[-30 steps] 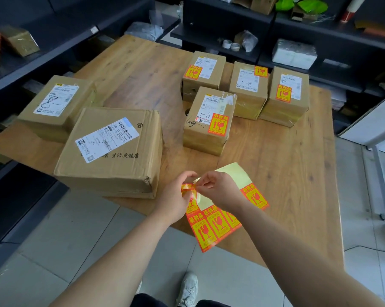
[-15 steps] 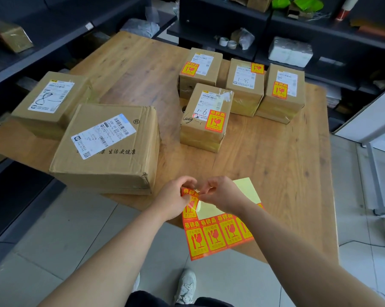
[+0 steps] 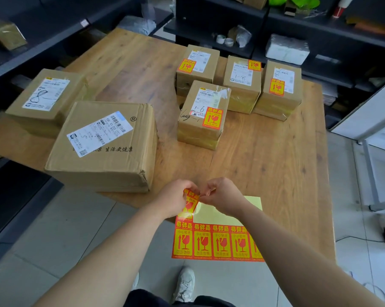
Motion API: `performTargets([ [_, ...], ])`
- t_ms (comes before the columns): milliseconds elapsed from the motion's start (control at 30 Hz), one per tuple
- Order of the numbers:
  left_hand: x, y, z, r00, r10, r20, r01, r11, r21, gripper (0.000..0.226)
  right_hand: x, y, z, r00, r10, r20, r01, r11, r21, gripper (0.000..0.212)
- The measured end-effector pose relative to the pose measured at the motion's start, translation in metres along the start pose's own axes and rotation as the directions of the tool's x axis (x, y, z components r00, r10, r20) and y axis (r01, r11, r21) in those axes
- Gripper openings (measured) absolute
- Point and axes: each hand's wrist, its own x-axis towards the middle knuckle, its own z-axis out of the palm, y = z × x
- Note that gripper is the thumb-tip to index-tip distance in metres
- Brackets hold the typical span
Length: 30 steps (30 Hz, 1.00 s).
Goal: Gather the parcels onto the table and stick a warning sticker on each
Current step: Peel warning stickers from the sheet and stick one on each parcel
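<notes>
Over the table's near edge my left hand [image 3: 176, 201] pinches a red and yellow warning sticker [image 3: 189, 203] that is half peeled from the sticker sheet [image 3: 218, 242]. My right hand [image 3: 222, 196] pinches the sheet's pale yellow backing beside it. Several cardboard parcels stand on the wooden table [image 3: 264, 165]. The big parcel [image 3: 105, 145] at the near left and the parcel behind it [image 3: 47, 100] carry only white labels. The near small parcel [image 3: 202, 114] and three small parcels at the back [image 3: 242, 83] each show a warning sticker.
Dark shelving runs along the left and back, holding a gold-wrapped box [image 3: 5, 34], tape rolls [image 3: 224, 39] and a white bundle [image 3: 286, 52]. A white frame [image 3: 368, 120] stands at the right. My shoe [image 3: 185, 284] is on the tiled floor below the sheet.
The sticker has come further off the sheet under my left hand. The sheet has turned so that its row of stickers lies level.
</notes>
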Motion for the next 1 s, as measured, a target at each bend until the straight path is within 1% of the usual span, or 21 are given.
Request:
performTargets([
  [133, 0.003, -0.001, 0.003, 1.000, -0.016, -0.018, 0.017, 0.999, 0.050, 0.025, -0.001, 0.000, 0.004, 1.000, 0.001, 0.001, -0.001, 1.000, 0.005, 0.028],
  [233, 0.002, -0.005, 0.002, 0.999, -0.001, -0.036, 0.005, 0.996, 0.086, 0.026, -0.002, 0.003, 0.004, 1.000, 0.013, 0.001, -0.013, 0.999, 0.037, 0.026],
  [300, 0.001, -0.007, 0.001, 0.999, 0.000, -0.037, 0.002, 0.999, 0.048, 0.028, -0.003, 0.006, 0.003, 1.000, 0.021, -0.007, -0.021, 0.999, 0.049, 0.025],
  [367, -0.001, -0.006, 0.002, 1.000, 0.007, -0.021, -0.008, 1.000, -0.015, 0.034, -0.004, 0.008, 0.002, 1.000, 0.019, -0.006, -0.019, 0.998, 0.058, 0.025],
  [433, -0.002, -0.003, 0.003, 0.999, 0.032, -0.004, -0.032, 0.999, -0.029, 0.039, -0.004, 0.010, 0.004, 1.000, 0.016, 0.002, -0.016, 0.997, 0.077, 0.022],
  [600, 0.001, -0.002, 0.006, 0.999, 0.010, 0.036, -0.012, 0.999, 0.031, 0.028, -0.002, 0.009, 0.007, 1.000, 0.013, -0.007, -0.013, 0.999, 0.052, 0.025],
  [733, 0.002, -0.004, 0.008, 1.000, -0.007, 0.024, 0.006, 0.999, 0.037, 0.030, 0.000, 0.010, 0.008, 1.000, 0.016, -0.012, -0.015, 0.999, 0.045, 0.027],
  [867, 0.004, -0.010, 0.012, 1.000, 0.005, -0.008, -0.004, 0.995, 0.097, 0.032, 0.001, 0.011, 0.009, 0.999, 0.042, 0.016, -0.043, 0.999, 0.029, 0.020],
  [1000, 0.005, -0.017, 0.010, 1.000, -0.016, -0.019, 0.018, 0.996, 0.087, 0.038, -0.001, 0.019, 0.008, 0.998, 0.053, 0.025, -0.055, 0.997, 0.061, 0.017],
])
